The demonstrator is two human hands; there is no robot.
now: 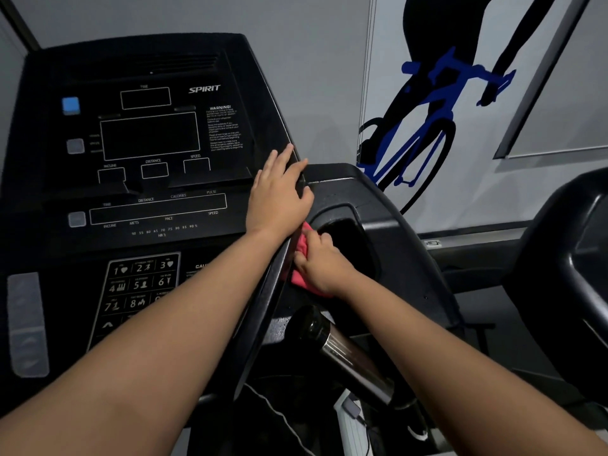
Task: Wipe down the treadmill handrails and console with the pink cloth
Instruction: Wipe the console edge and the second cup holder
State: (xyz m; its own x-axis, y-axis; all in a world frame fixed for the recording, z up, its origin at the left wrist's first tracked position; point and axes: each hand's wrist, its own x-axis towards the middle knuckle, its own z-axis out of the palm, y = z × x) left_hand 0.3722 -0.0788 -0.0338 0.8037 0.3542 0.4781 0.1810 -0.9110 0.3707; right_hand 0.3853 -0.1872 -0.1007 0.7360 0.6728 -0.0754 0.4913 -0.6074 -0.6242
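hands: 2, left hand (pixel 279 195) and right hand (pixel 324 268)
cloth (pixel 301 279): 1, pink
console (pixel 230 77): 1
blue button (pixel 70 105): 1
grey buttons (pixel 75 146): 2, square, one above the other at console's left
display boxes (pixel 149 135): 6 outlined; 1 big, 1 long strip, 4 small
number keys (pixel 141 268): 8 readable, 1 to 8; more hidden, can't count
rocker strip (pixel 28 324): 1, far left
cup pocket (pixel 348 245): 1
metal grip (pixel 355 360): 1
cyclist decal (pixel 427 126): 1, on the wall
other machine (pixel 566 274): 1, cut off at right
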